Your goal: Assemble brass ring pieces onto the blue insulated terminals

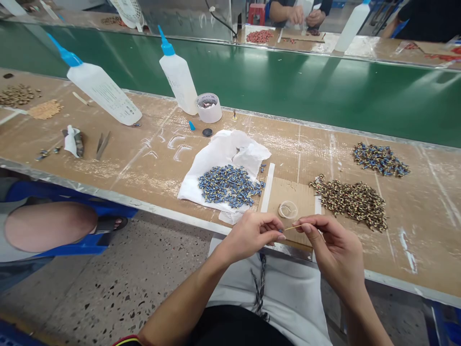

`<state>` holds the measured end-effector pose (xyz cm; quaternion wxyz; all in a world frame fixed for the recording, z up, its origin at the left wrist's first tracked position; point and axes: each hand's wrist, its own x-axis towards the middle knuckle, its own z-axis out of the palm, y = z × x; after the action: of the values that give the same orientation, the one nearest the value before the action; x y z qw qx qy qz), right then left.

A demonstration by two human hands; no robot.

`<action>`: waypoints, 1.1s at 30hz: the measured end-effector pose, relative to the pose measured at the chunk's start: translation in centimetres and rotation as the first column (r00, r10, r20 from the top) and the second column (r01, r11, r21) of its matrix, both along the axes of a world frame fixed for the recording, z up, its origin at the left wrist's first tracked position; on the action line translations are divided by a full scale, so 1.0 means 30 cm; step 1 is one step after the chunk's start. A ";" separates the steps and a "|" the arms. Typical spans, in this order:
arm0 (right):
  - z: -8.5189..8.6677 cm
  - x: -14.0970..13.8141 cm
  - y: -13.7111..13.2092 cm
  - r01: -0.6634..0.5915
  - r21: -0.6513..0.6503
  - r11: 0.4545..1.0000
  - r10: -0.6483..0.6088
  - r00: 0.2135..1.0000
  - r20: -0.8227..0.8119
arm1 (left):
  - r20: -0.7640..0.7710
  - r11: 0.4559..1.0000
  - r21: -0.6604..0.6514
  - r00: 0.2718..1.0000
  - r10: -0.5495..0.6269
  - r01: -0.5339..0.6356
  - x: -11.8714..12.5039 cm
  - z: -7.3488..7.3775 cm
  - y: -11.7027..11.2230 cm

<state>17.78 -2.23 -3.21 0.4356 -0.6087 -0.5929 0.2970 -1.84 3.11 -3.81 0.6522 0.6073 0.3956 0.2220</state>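
My right hand [338, 247] pinches a thin yellowish stick [292, 227] between thumb and fingers. The stick points left, to the fingertips of my left hand [252, 233]. My left hand is closed in a pinch on a small blue piece [281, 230], mostly hidden by the fingers. Just beyond both hands, a small clear round cup [287, 209] stands on a cardboard piece [302, 192]. Left of it, a pile of small blue and yellow pieces [230, 185] lies on white paper [219, 149]. To the right lies a pile of dark and yellow pieces [351, 202].
Farther right is another blue and yellow pile [381, 159]. Two white squeeze bottles [178, 81] with blue nozzles and a tape roll [209, 109] stand at the back left. Tweezers [103, 145] lie at left. A green belt [288, 81] runs behind; a co-worker's hands [306, 17] show beyond.
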 end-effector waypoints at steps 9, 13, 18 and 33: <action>0.020 -0.016 0.002 -0.031 0.027 0.999 0.028 0.994 0.110 | -0.012 0.999 0.031 1.000 -0.019 0.019 0.002 0.003 0.000; 0.029 -0.024 0.004 -0.062 0.082 0.995 0.047 0.983 0.176 | -0.020 0.998 0.058 1.000 -0.024 0.025 0.001 0.003 0.001; 0.046 -0.026 0.005 -0.146 0.145 0.979 0.101 0.956 0.277 | -0.009 0.997 0.072 0.999 -0.036 0.036 0.000 -0.003 0.001; 0.027 -0.005 0.010 -0.111 0.131 0.985 0.107 0.994 0.035 | 0.009 0.993 0.107 0.999 -0.048 0.047 -0.008 -0.009 0.001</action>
<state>17.64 -1.91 -2.40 0.4499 -0.5492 -0.6496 0.2719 -2.07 3.15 -4.07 0.6262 0.6491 0.3650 0.2307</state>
